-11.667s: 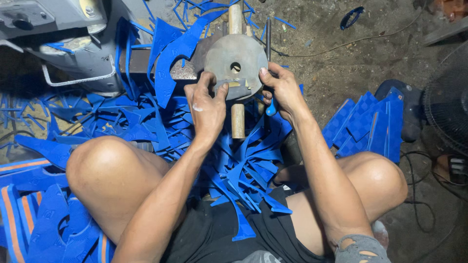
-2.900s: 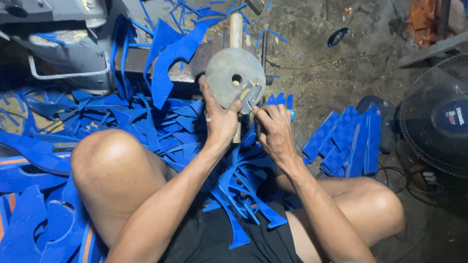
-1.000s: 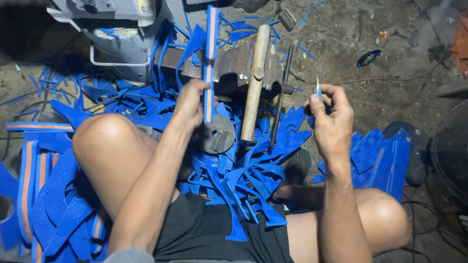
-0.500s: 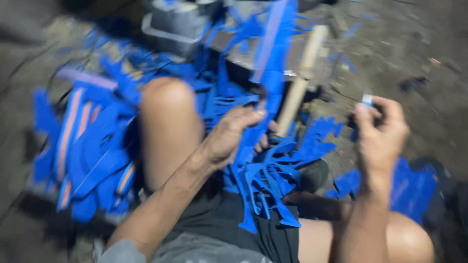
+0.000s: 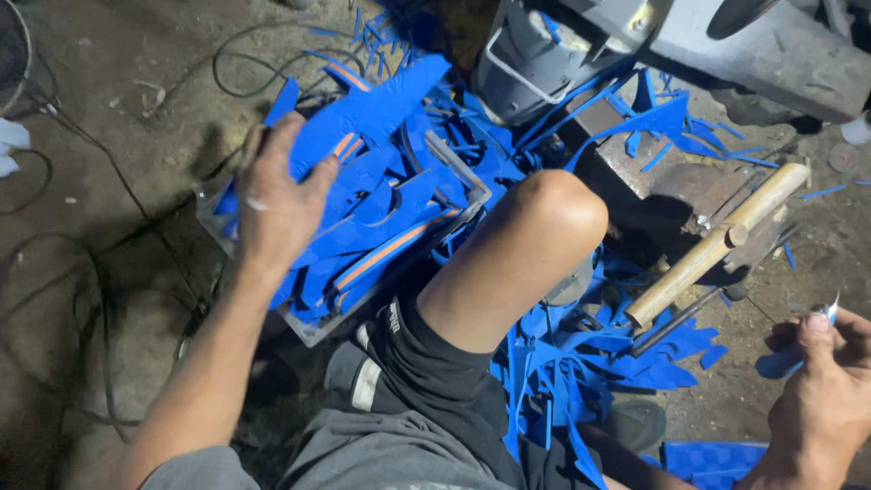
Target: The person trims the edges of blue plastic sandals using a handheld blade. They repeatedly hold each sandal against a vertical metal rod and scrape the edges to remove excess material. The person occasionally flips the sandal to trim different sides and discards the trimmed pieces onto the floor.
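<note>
L hand [image 5: 277, 195] spread wide, laid over blue cut-outs [image 5: 381, 195] heaped in tray [image 5: 313, 328]. R hand [image 5: 830, 386] pinched on small blade [image 5: 830, 311], well apart, beside hammer [image 5: 717, 243].

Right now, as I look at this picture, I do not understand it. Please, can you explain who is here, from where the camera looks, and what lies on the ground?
There is no machine arm here. A person sits on the ground, and the one camera is worn on the head, looking down at the hands and the bent knee.

The left hand reaches over a tray heaped with blue cut pieces, some with an orange stripe. Whether it grips one, I cannot tell.

The right hand pinches a small thin blade at the lower right.

More blue scraps cover the ground by the leg. A hammer with a wooden handle rests on a metal block. A grey machine stands behind.
</note>
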